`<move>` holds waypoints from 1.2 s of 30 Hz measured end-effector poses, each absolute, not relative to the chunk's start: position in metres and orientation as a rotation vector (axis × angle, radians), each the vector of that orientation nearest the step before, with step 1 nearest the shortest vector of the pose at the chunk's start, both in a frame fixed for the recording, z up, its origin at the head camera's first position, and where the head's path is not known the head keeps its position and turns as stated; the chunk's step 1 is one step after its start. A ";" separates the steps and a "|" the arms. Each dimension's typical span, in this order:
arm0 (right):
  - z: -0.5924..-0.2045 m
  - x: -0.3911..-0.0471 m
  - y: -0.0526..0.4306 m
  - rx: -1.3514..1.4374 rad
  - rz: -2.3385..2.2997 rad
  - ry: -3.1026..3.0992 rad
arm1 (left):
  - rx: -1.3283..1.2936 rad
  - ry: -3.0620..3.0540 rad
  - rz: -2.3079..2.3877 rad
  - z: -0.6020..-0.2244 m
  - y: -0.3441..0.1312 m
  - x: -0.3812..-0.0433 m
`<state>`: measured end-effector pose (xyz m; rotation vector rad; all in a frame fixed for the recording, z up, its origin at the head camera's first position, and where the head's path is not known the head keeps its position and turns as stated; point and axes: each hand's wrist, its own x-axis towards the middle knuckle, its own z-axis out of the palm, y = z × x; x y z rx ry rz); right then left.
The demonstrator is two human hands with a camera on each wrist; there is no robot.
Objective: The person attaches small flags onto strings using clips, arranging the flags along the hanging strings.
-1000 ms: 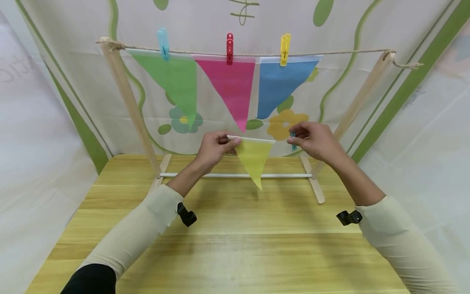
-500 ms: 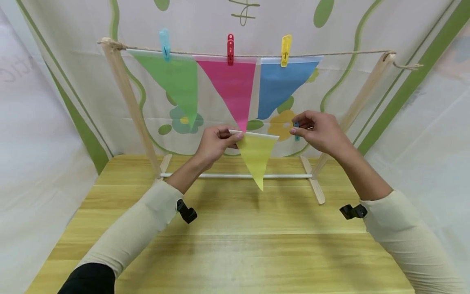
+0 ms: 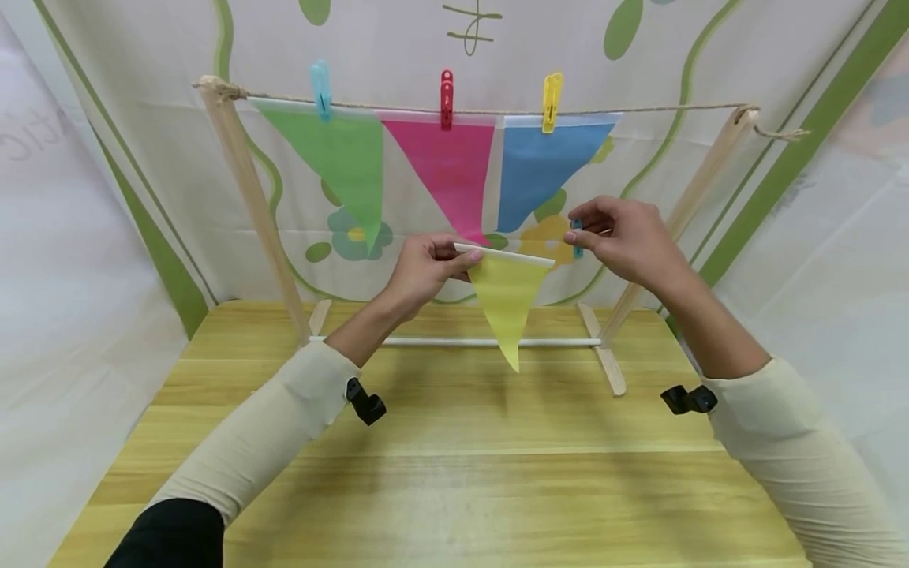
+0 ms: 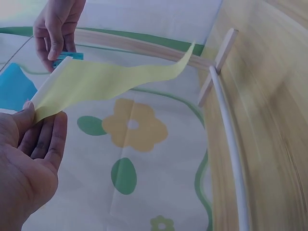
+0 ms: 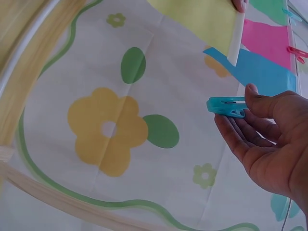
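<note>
A yellow triangular pennant [image 3: 507, 296] with a white top edge hangs from my left hand [image 3: 426, 272], which pinches its top left corner between thumb and fingers. My right hand [image 3: 628, 237] is off to the right, pinching a blue clothespin [image 5: 226, 106] by one end. The pennant's free corner points toward the clothespin, a gap apart in the head view. Behind and above, a twine line [image 3: 653, 109] carries a green pennant [image 3: 341, 150], a pink pennant [image 3: 447, 162] and a blue pennant [image 3: 543, 162]. They are clipped by a light blue clothespin [image 3: 321, 91], a red clothespin [image 3: 447, 99] and a yellow clothespin [image 3: 551, 102].
Two wooden posts, the left post [image 3: 248, 189] and the right post [image 3: 710, 177], hold the twine. A white rod [image 3: 490, 342] joins their feet low over the wooden table [image 3: 454, 473]. A printed cloth backdrop [image 3: 554, 39] rises close behind the frame.
Both hands have risen and shifted slightly right, the left with the yellow pennant, the right with the blue clothespin. The yellow pennant's top edge now slopes more, and the pink pennant's tip is bent aside.
</note>
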<state>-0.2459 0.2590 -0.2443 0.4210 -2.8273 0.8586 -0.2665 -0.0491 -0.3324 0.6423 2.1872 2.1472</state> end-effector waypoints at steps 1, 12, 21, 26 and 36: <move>-0.243 -0.246 0.259 0.421 0.857 -2.822 | 0.647 2.188 2.144 -0.331 -0.049 -0.266; -0.225 -0.243 0.258 0.437 0.815 -2.762 | 0.673 2.173 2.055 -0.330 -0.042 -0.256; -0.213 -0.241 0.257 0.448 0.814 -2.707 | 0.714 2.171 2.082 -0.318 -0.035 -0.254; -0.209 -0.242 0.258 0.448 0.825 -2.691 | 0.705 2.181 2.116 -0.311 -0.032 -0.257; -0.198 -0.244 0.258 0.450 0.803 -2.666 | 0.761 2.226 2.107 -0.301 -0.021 -0.266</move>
